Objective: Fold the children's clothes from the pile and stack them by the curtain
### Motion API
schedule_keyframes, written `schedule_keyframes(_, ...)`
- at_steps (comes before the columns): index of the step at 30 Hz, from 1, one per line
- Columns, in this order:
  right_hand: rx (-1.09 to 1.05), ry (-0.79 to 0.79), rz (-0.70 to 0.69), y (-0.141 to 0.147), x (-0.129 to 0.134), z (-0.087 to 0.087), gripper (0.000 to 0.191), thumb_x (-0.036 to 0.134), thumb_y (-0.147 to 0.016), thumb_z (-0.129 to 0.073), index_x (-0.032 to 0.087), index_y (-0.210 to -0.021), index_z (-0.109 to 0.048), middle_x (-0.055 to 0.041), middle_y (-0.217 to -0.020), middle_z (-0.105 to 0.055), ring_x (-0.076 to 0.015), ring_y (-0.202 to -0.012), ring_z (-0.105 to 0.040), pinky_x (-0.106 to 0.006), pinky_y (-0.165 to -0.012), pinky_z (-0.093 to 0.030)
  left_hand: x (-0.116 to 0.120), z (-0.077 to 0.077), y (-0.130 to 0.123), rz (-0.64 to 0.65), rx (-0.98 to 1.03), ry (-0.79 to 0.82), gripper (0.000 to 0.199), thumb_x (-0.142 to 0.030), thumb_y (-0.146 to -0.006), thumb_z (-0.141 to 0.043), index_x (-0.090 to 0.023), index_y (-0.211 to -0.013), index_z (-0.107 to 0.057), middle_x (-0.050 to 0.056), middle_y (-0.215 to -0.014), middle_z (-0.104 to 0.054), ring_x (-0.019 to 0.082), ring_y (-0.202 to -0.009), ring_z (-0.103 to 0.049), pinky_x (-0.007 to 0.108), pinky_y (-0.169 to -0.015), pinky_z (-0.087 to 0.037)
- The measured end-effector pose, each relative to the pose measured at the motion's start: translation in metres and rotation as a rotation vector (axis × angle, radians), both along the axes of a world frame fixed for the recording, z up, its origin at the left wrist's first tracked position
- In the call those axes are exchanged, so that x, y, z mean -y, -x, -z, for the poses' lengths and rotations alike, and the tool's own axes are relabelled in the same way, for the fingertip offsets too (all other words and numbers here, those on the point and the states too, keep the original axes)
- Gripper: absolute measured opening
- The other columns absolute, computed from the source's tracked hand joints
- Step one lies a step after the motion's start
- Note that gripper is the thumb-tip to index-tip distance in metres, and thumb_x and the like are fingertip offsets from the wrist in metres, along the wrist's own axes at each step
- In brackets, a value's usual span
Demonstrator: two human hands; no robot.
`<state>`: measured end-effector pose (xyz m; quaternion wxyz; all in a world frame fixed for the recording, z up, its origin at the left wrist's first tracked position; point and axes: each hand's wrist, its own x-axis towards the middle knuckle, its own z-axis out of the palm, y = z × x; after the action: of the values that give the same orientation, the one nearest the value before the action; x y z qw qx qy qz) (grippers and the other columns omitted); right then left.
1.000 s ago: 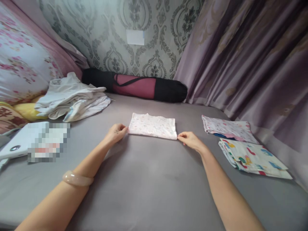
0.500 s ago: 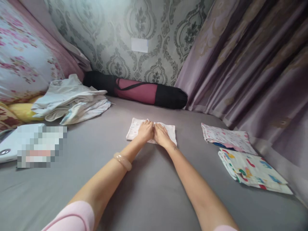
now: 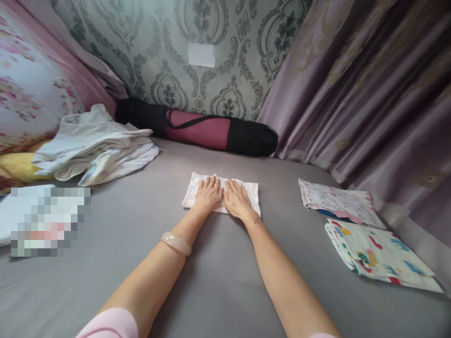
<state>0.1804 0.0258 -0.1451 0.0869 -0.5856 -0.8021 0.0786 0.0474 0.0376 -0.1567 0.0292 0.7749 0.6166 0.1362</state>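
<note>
A small folded white cloth (image 3: 190,194) with a faint print lies on the grey sheet (image 3: 225,263), at the middle of the view. My left hand (image 3: 209,194) rests flat on its left half, palm down, with the fingers spread a little. Flat on the right half is my right hand (image 3: 238,198), its fingers stretched forward. The two hands nearly meet at the thumbs. Parts of the cloth under both palms are hidden.
Two folded printed cloths, one pinkish (image 3: 340,201) and one with colourful shapes (image 3: 384,253), lie at the right. Crumpled pale cloths (image 3: 95,145) lie at the left, near a pillow (image 3: 31,94). A black and maroon bag (image 3: 200,131) lies along the wall.
My hands have flattened and moved slightly apart on the cloth, with the fingers more spread. The view has shifted a little.
</note>
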Motion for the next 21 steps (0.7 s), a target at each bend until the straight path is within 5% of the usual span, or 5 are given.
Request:
schedule_keyframes(7,0.050,0.011,0.100,-0.011,-0.001,0.002,0.063,0.037,-0.101,-0.022,0.001,-0.153,-0.024,-0.0156,-0.162,-0.016,-0.0262,-0.150,-0.013,-0.042,-0.121,-0.010,-0.002,-0.001,0.003,-0.123,-0.057,0.064,0.071,-0.049,-0.098,-0.030,0.000,-0.149,-0.033,0.025,-0.155,-0.031,0.034,-0.146,-0.026,0.047,-0.118,-0.020)
schedule_keyframes(21,0.056,0.044,0.247,-0.033,0.000,-0.001,0.061,0.035,-0.101,-0.016,0.003,-0.153,-0.025,-0.0128,-0.161,-0.021,-0.0235,-0.150,-0.014,-0.043,-0.121,-0.008,-0.003,-0.003,0.027,-0.215,-0.043,0.106,0.074,-0.052,-0.098,-0.022,-0.001,-0.150,-0.031,0.019,-0.158,-0.029,0.031,-0.148,-0.022,0.047,-0.119,-0.021)
